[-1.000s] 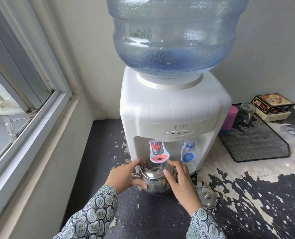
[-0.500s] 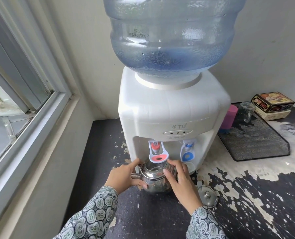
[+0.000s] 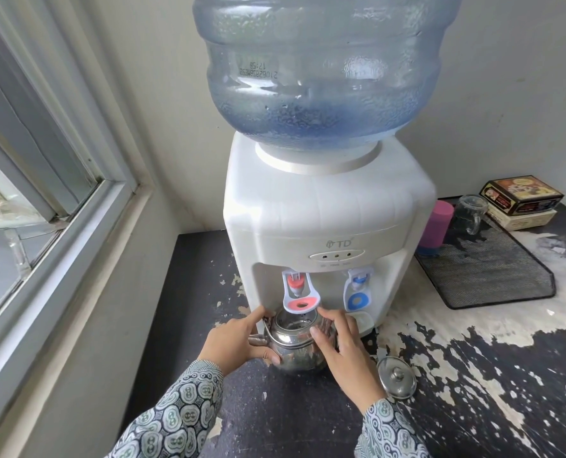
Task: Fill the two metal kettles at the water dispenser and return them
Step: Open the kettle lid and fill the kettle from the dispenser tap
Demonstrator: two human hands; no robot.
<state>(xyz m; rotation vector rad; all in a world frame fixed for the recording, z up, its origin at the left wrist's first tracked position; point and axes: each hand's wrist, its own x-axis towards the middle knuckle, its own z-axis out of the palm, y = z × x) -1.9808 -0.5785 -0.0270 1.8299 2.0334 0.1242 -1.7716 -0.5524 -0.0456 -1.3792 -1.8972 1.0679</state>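
Gripping the metal kettle [image 3: 296,353] from both sides, our left hand [image 3: 234,342] and right hand [image 3: 342,353] curl round it under the red tap [image 3: 297,292] of the water dispenser [image 3: 327,226]. Its lid [image 3: 396,376] lies on the desk [image 3: 473,391], just right.

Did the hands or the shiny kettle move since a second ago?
Nothing visibly moved. Both hands, left and right, still hold the round shiny metal kettle under the red tap; its round metal lid still lies beside it.
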